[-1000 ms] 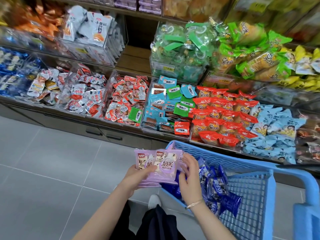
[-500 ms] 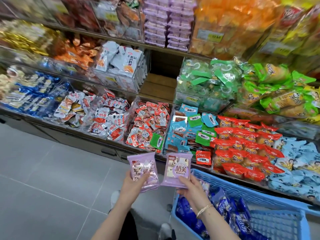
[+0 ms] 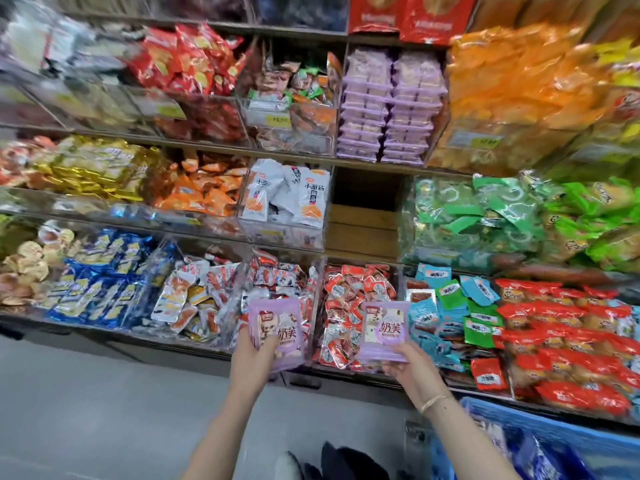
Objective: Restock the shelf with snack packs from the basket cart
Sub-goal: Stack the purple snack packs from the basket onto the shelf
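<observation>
My left hand (image 3: 254,355) grips a stack of light purple snack packs (image 3: 278,332) from below, held upright in front of the lowest shelf. My right hand (image 3: 408,367) pinches another purple snack pack (image 3: 384,330) by its bottom edge, apart from the left stack. Matching purple packs (image 3: 389,105) sit stacked in two columns on the upper shelf, above and between my hands. The blue basket cart (image 3: 554,434) stands at the lower right with dark blue packs (image 3: 540,462) inside.
Clear bins along the shelves hold several kinds of snacks: red packs (image 3: 568,341), green packs (image 3: 485,216), white packs (image 3: 287,199), orange bags (image 3: 512,95). An empty wooden slot (image 3: 363,223) sits on the middle shelf. Grey tiled floor (image 3: 86,410) lies to the left.
My hands have moved apart, each with purple packs, and risen toward the shelves. The view has tilted upward, so more upper shelves show and less of the cart.
</observation>
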